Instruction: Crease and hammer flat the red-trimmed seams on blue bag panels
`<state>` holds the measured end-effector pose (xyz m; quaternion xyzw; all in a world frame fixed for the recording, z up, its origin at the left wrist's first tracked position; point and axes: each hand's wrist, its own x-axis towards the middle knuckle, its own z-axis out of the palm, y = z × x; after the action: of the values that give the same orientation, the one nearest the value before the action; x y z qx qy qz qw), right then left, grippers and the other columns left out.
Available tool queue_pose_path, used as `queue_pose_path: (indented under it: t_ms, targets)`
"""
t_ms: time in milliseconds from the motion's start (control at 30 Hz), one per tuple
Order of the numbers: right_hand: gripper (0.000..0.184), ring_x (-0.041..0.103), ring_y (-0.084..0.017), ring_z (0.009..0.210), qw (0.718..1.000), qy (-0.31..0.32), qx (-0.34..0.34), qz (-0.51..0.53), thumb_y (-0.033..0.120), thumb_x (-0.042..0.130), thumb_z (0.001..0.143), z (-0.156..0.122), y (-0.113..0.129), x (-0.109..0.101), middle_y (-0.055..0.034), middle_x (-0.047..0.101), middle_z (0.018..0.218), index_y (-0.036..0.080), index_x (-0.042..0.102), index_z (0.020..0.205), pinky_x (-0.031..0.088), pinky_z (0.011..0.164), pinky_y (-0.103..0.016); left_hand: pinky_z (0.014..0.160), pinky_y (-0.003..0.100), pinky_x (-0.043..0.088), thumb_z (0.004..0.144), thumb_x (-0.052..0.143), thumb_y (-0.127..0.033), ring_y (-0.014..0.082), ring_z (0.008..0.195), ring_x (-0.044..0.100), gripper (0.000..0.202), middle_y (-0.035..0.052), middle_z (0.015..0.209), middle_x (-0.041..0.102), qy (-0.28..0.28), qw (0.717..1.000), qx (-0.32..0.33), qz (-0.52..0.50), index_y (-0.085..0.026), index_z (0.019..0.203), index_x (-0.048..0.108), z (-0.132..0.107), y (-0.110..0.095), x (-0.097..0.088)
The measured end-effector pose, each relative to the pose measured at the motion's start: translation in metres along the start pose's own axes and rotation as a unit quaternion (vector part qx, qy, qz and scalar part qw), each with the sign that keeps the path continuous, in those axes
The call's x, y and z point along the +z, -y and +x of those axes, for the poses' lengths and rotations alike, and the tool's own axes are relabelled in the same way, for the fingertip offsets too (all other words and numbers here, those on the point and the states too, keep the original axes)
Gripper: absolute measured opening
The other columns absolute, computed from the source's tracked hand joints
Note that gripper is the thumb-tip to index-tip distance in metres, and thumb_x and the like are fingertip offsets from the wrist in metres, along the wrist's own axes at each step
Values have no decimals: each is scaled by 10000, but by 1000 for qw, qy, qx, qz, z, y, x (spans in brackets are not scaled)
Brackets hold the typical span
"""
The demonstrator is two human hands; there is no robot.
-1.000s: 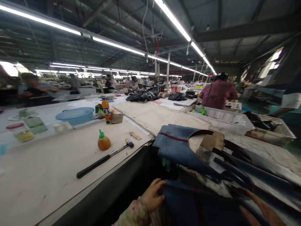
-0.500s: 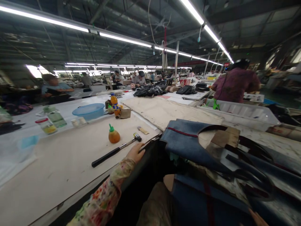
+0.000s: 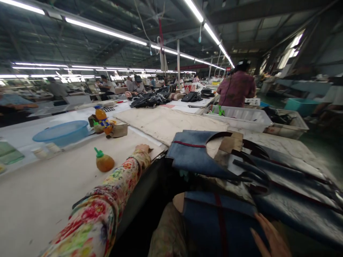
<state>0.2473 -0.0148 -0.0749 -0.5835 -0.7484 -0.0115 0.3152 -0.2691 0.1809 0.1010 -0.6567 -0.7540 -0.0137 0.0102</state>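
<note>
My left hand [image 3: 142,147], in a floral sleeve, lies on the pale table sheet with its fingers curled down. A small flat tan piece [image 3: 150,150] pokes out at its right side, and the fingers around it are mostly hidden. Under my forearm is a hammer; only the end of its black handle [image 3: 78,202] shows. Left of the sleeve stands a round orange squeeze bottle [image 3: 105,162] with a green nozzle. My right hand [image 3: 272,235] rests with fingers apart on a dark blue leather-like panel [image 3: 200,221] with a red stripe, which lies over my lap.
More blue cut pieces [image 3: 190,150] with straps lie on the right. Further left are a blue basin [image 3: 61,134] and an orange drink bottle [image 3: 103,119]. A clear plastic crate [image 3: 241,117] stands behind, near a person in a purple top [image 3: 237,87]. A dark gap separates the table from my lap.
My left hand has moved forward from the table edge onto the small tan piece, and my sleeve now covers most of the hammer. My right hand has come further into view. The view has turned right.
</note>
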Motion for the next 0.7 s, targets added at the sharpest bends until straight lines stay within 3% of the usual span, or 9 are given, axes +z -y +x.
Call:
queue_pose_path:
  t_ms: [100,200,300,367,467,567,633,700]
  targets:
    - [487,410,-236,1175,1000,-7,14,-7,395,316,863,2,10,1,-110,404,1295,172,337,1296,430,925,-417,837,316,383,848,449,-295,179,918,533,306,90,930,584,-36,999,40,3,-36,965,562,-9,-9,-10]
    - [485,407,-225,1176,999,-31,21,-33,390,334,872,8,23,-5,-102,383,1308,188,308,1312,430,916,-412,800,305,398,886,350,-297,202,904,539,341,83,976,566,-62,993,102,-7,-107,1100,538,-30,-38,-18]
    - [499,366,-254,1200,993,-89,23,-68,385,359,867,16,44,-21,-117,340,1333,183,306,1320,380,945,-454,787,260,410,887,328,-345,169,909,537,358,23,1035,535,-66,976,204,-45,-249,1202,469,-76,-85,-18]
    - [492,343,-251,1214,992,-105,20,-67,345,389,861,21,67,-36,-106,327,1342,193,305,1322,353,966,-453,768,241,422,869,364,-293,144,862,542,334,23,968,546,-49,943,309,-111,-248,1172,496,-117,-120,-12]
    - [491,354,-197,1210,997,-67,-33,-31,249,391,857,24,111,-60,-83,341,1340,184,283,1331,378,960,-361,785,234,431,763,473,-154,147,876,533,323,24,926,571,41,897,411,-157,-209,1071,554,-175,-174,8]
    - [493,366,-186,1200,987,-4,-136,-81,138,359,812,19,145,-70,-77,371,1327,137,332,1304,393,944,-327,804,260,443,763,442,-120,164,884,536,263,47,926,588,115,878,442,-143,-160,981,584,-216,-223,34]
    - [499,456,-181,1113,978,2,-159,-139,61,312,763,10,152,-65,-92,466,1246,94,390,1255,426,898,-327,812,285,453,780,405,-116,183,898,537,289,78,981,589,142,871,454,-120,-124,1018,569,-234,-248,49]
    - [489,570,-163,891,976,-9,-125,-180,14,279,735,-3,145,-55,-100,598,1028,56,442,1194,481,771,-308,798,307,471,787,391,-125,200,902,545,330,96,1025,582,176,863,464,-98,-105,1085,532,-246,-264,56]
